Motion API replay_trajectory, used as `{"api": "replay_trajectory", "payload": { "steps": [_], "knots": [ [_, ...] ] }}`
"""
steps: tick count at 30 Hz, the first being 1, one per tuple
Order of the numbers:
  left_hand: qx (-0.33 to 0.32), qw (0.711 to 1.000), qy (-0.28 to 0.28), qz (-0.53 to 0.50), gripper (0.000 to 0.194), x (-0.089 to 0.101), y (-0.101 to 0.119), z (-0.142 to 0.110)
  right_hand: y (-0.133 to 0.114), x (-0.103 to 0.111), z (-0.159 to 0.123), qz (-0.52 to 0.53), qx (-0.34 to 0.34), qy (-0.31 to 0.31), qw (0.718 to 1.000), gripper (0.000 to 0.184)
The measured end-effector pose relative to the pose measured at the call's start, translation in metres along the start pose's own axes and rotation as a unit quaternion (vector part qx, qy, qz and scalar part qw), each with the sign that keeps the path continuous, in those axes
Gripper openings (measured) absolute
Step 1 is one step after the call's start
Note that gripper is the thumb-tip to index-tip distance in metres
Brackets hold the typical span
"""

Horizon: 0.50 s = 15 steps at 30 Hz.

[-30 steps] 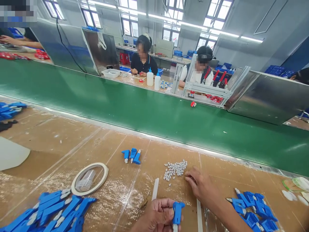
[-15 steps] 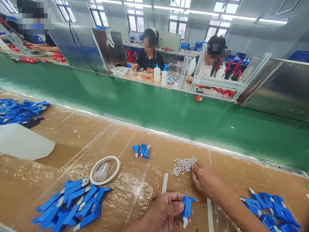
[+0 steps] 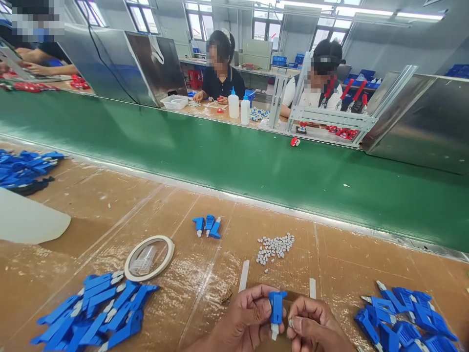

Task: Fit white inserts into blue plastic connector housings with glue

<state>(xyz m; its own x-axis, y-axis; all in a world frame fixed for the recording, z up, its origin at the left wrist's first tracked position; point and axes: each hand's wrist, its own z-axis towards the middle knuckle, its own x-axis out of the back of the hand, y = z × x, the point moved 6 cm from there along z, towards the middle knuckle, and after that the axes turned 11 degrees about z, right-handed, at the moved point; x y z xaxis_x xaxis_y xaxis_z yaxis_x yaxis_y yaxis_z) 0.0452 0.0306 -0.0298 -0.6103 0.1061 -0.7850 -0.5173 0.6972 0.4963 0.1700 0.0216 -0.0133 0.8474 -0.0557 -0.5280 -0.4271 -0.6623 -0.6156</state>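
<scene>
My left hand is closed around a blue plastic part with a pale grey tip pointing down. Just to its right, my right hand pinches a small grey piece, mostly hidden by the fingertips. The two hands are close together near the bottom edge. Ahead of them lies a loose heap of small grey pieces. Similar blue parts form a pile at the left and another pile at the right. Three more blue parts lie beyond.
A roll of tape rings some clear plastic pieces. A white curved sheet and further blue parts are at the far left. Beyond the cardboard-covered table runs a green belt, with co-workers seated across it.
My right hand has drawn back from the grey heap to beside the blue part, with a small grey piece between its fingers. My left hand still holds the blue part. The view has shifted slightly.
</scene>
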Motion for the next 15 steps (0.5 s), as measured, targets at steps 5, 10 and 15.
{"api": "replay_trajectory", "payload": {
  "steps": [5,10,15],
  "knots": [
    [-0.019,1.0,0.01,0.012,0.032,0.0013,-0.0024,0.0003,0.0019,-0.0073,-0.0006,0.041,-0.009,-0.031,0.999,0.034],
    [-0.023,0.999,0.028,0.024,0.036,0.0016,-0.0016,-0.0019,0.0081,-0.0032,0.0002,0.047,-0.021,-0.005,0.999,0.041],
    [-0.03,0.999,0.033,0.028,0.037,0.0021,-0.002,-0.0027,0.0111,0.0013,0.002,0.033,-0.01,0.015,0.999,0.046]
  ]
}}
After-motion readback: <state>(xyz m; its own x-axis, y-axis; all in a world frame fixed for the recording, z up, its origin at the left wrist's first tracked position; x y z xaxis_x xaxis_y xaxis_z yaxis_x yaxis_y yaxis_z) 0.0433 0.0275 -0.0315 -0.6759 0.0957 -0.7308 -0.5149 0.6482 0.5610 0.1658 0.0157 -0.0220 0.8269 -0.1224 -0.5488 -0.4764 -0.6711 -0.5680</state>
